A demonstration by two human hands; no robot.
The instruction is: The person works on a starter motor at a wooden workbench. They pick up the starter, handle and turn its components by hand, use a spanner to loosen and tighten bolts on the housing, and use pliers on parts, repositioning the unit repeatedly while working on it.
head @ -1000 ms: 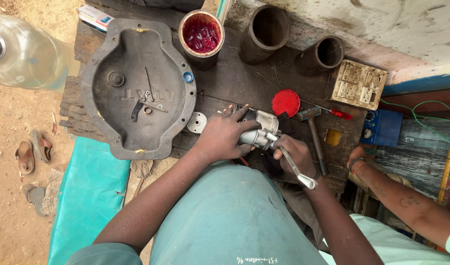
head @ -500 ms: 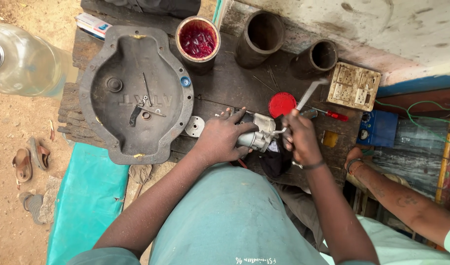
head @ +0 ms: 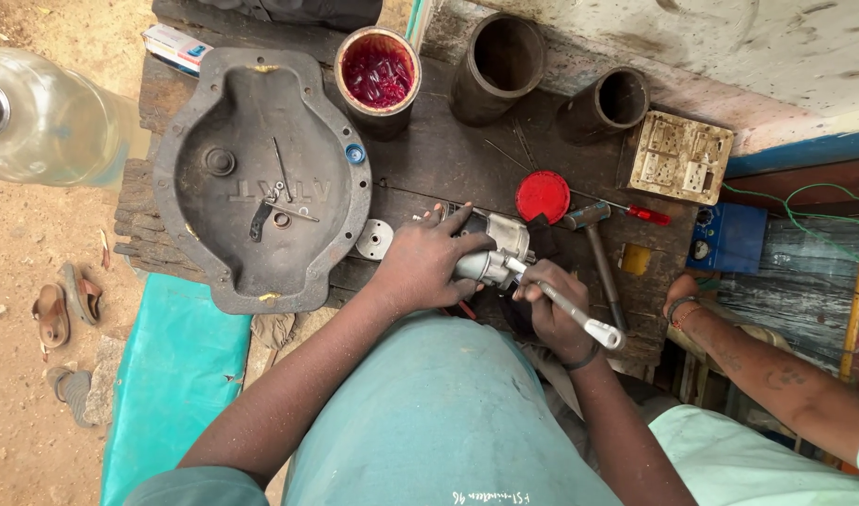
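Note:
My left hand (head: 428,264) presses down on a small grey metal housing (head: 501,245) that rests on the dark wooden bench (head: 448,159). My right hand (head: 551,314) grips a silver wrench (head: 572,309); its head sits on the housing and its handle points down to the right. A red round lid (head: 543,196) lies just beyond the housing. A hammer (head: 598,253) lies to the right of my right hand.
A large cast-metal pan (head: 261,178) holds small tools at left. A tin of red grease (head: 378,75) and two dark pipe sections (head: 501,64) stand at the back. A red screwdriver (head: 640,213), a switch plate (head: 681,157) and another person's arm (head: 767,375) are at right.
My right hand has swung the wrench handle from pointing up toward the red lid down to the lower right. My left hand has stayed on the housing.

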